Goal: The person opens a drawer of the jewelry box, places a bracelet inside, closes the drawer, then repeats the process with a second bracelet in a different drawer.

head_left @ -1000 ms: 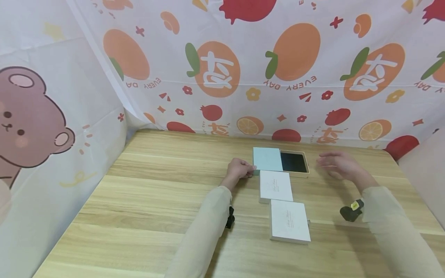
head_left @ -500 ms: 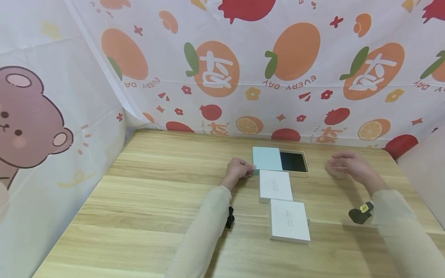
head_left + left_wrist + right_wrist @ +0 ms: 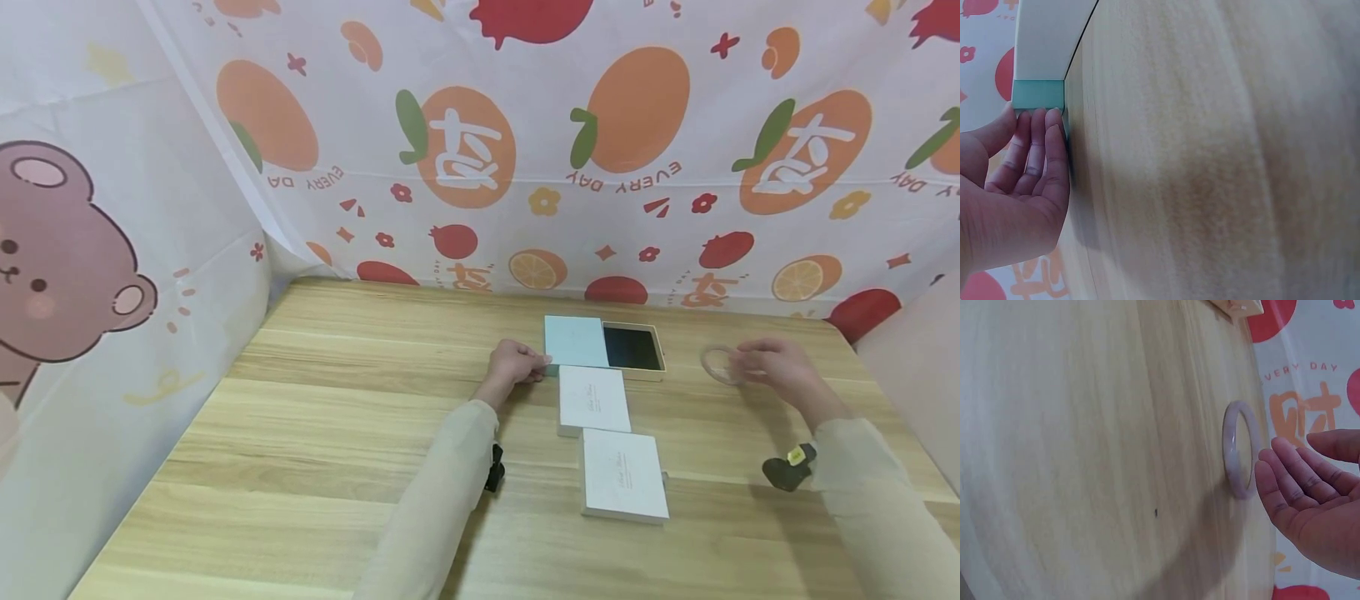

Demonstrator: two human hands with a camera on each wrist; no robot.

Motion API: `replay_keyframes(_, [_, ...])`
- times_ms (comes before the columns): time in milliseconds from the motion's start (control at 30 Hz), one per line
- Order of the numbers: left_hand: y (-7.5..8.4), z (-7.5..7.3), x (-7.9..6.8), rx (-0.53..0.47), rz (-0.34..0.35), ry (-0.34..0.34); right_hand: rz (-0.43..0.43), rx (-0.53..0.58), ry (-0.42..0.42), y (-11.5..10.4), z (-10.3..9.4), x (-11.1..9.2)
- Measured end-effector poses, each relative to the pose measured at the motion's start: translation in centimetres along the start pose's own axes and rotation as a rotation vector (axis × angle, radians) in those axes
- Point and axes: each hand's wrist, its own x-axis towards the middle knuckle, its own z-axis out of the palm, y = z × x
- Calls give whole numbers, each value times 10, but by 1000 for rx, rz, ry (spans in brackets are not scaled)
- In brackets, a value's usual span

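A light blue box (image 3: 575, 341) lies at the back of the table. Its cream tray (image 3: 643, 375), lined in black, is slid out to the right. At the box's left front corner, my left hand (image 3: 513, 364) pinches the edge between thumb and bent fingertips; in the left wrist view these meet the teal end (image 3: 1038, 94). A pale pinkish bangle (image 3: 705, 364) lies flat on the table right of the tray. Just beside it is my right hand (image 3: 780, 371), with loosely bent fingers and nothing held. The right wrist view shows the fingertips close to the bangle's rim.
Two white boxes with small print, a nearer one (image 3: 626, 477) and a farther one (image 3: 594, 400), form a staggered row below the light blue box. The wooden table (image 3: 337, 442) ends at a fruit-print cloth (image 3: 555, 150) behind and a bear-print cloth (image 3: 187, 250) on the left.
My right hand has moved right, away from the tray, and let go of the bangle, which now shows on the table. My left hand and the boxes stay in place.
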Motion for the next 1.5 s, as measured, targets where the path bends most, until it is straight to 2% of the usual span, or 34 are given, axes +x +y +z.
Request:
replay_keyframes(167, [0,-1,1,0,5,1,2,52,-7,6,-3,-1])
replay_keyframes(400, [0,-1,1,-1,-1,-1,22,31,-27,15,-2,-3])
replay_keyframes(800, [0,-1,2,1,-2,-9,-52,121,-72,22,5,-4])
replay_keyframes(1267, [0,0,1,-3,-11,-8,-53,200,-114,27,6,-3])
replay_keyframes(1500, [0,0,1,3,-14,-3,-65,252,-162,29,5,-2])
